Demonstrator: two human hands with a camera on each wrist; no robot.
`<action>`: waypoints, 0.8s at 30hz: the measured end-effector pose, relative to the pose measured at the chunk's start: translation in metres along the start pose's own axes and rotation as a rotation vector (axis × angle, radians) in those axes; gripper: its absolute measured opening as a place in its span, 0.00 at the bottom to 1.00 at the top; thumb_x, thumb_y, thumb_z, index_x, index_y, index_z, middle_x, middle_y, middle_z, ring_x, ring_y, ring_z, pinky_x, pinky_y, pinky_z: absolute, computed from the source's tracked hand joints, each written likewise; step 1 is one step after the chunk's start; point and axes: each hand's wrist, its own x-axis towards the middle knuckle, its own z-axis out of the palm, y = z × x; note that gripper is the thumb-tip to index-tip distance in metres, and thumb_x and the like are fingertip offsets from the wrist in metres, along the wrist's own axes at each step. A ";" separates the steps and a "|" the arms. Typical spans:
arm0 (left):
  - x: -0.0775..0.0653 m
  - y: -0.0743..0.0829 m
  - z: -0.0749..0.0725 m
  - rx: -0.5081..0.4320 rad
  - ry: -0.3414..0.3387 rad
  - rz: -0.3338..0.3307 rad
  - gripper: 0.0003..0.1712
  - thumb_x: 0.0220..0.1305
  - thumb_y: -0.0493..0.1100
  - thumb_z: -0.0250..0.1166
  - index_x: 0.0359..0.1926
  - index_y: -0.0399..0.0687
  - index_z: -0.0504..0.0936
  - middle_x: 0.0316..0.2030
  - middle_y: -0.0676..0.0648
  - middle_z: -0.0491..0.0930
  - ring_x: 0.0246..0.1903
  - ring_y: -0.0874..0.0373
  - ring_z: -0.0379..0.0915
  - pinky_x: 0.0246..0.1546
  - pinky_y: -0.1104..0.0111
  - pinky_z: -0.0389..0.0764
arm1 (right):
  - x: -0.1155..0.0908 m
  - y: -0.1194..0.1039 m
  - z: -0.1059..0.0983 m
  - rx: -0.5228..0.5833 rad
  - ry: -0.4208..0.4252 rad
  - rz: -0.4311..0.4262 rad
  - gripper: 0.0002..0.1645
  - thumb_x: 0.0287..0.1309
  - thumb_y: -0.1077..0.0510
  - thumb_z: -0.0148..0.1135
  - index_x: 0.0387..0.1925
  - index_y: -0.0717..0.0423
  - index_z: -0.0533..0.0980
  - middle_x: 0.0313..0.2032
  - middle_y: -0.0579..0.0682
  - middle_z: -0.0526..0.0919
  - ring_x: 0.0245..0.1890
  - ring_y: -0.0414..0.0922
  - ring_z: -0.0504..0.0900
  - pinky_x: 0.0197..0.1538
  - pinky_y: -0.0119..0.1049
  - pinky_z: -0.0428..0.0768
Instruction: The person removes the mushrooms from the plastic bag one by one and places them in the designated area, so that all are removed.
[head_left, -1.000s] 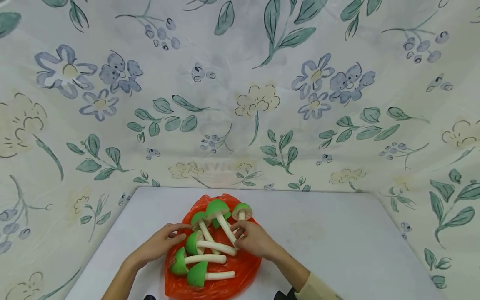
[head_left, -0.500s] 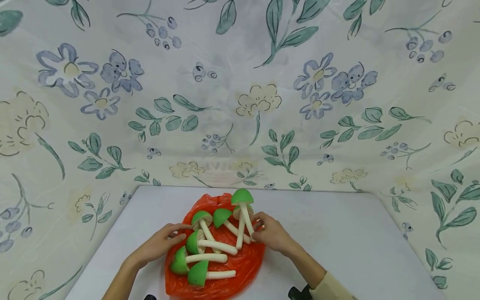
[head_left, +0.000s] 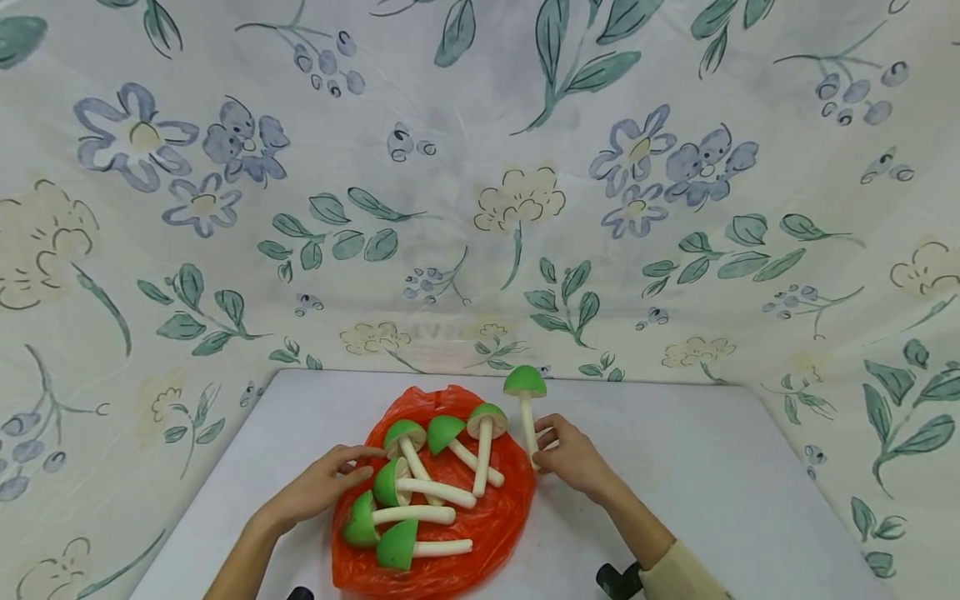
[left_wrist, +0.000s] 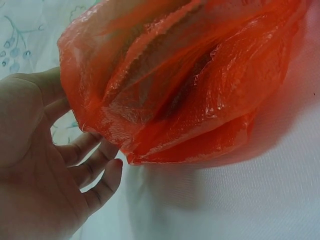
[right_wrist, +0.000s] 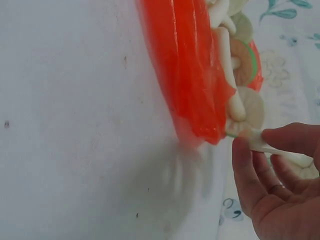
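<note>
My right hand (head_left: pixel 572 454) pinches the lower stem of a toy mushroom (head_left: pixel 525 383) between thumb and fingertips. Its green cap points up and away, just past the right edge of a red plastic bag (head_left: pixel 487 546). The right wrist view shows its pale stem (right_wrist: pixel 260 142) between thumb and forefinger. Several more green-capped mushrooms (head_left: pixel 431 490) lie on the opened bag, white stems mostly toward the right. My left hand (head_left: pixel 326 483) rests at the bag's left edge, fingers loosely bent. In the left wrist view, the bag (left_wrist: pixel 165 100) covers some of its fingertips.
A white table (head_left: pixel 660 492) lies under the bag and spreads to both sides. Behind it hangs a floral-printed sheet (head_left: pixel 450 208), which also runs down the left and right sides. A black device (head_left: pixel 618 581) sits by the right wrist.
My right hand has lifted a mushroom from the pile and carried it rightward, past the bag's edge. That uncovers the mushrooms beneath. The left hand stays in place.
</note>
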 end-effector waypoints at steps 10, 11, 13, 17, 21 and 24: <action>-0.001 -0.002 0.001 -0.009 -0.001 -0.011 0.18 0.73 0.49 0.60 0.61 0.56 0.81 0.53 0.45 0.73 0.48 0.50 0.69 0.44 0.59 0.76 | 0.001 0.010 -0.005 0.037 0.047 0.013 0.25 0.54 0.68 0.64 0.54 0.64 0.70 0.41 0.58 0.78 0.31 0.47 0.85 0.39 0.43 0.86; -0.001 -0.002 0.002 -0.011 -0.002 -0.012 0.18 0.73 0.49 0.60 0.61 0.56 0.81 0.54 0.45 0.73 0.48 0.50 0.69 0.44 0.59 0.75 | 0.001 0.011 -0.005 0.039 0.049 0.021 0.25 0.54 0.68 0.64 0.54 0.64 0.70 0.40 0.58 0.78 0.31 0.47 0.84 0.39 0.42 0.86; -0.002 -0.002 0.001 -0.009 -0.006 -0.007 0.19 0.73 0.49 0.60 0.62 0.56 0.80 0.54 0.45 0.74 0.48 0.50 0.69 0.44 0.59 0.75 | 0.001 0.012 -0.005 0.037 0.052 0.035 0.24 0.55 0.68 0.65 0.54 0.64 0.70 0.40 0.57 0.78 0.31 0.46 0.84 0.38 0.41 0.86; -0.003 -0.001 0.000 -0.004 -0.009 0.015 0.20 0.73 0.49 0.60 0.62 0.54 0.80 0.54 0.45 0.74 0.48 0.50 0.69 0.44 0.57 0.77 | 0.002 0.016 -0.004 0.031 0.059 0.051 0.24 0.55 0.68 0.65 0.54 0.64 0.70 0.40 0.57 0.78 0.32 0.46 0.83 0.38 0.41 0.86; -0.002 0.000 0.000 -0.008 -0.009 0.017 0.20 0.73 0.49 0.60 0.62 0.54 0.80 0.55 0.45 0.74 0.49 0.50 0.69 0.44 0.57 0.77 | 0.002 0.020 -0.005 0.027 0.065 0.052 0.25 0.55 0.69 0.65 0.54 0.65 0.70 0.40 0.57 0.78 0.32 0.46 0.82 0.38 0.41 0.86; -0.002 -0.001 0.000 -0.007 -0.008 0.013 0.19 0.73 0.49 0.60 0.62 0.55 0.80 0.55 0.45 0.74 0.49 0.50 0.69 0.44 0.59 0.76 | 0.002 0.022 -0.007 0.024 0.079 0.061 0.26 0.54 0.70 0.65 0.55 0.65 0.70 0.39 0.57 0.78 0.31 0.46 0.82 0.37 0.41 0.86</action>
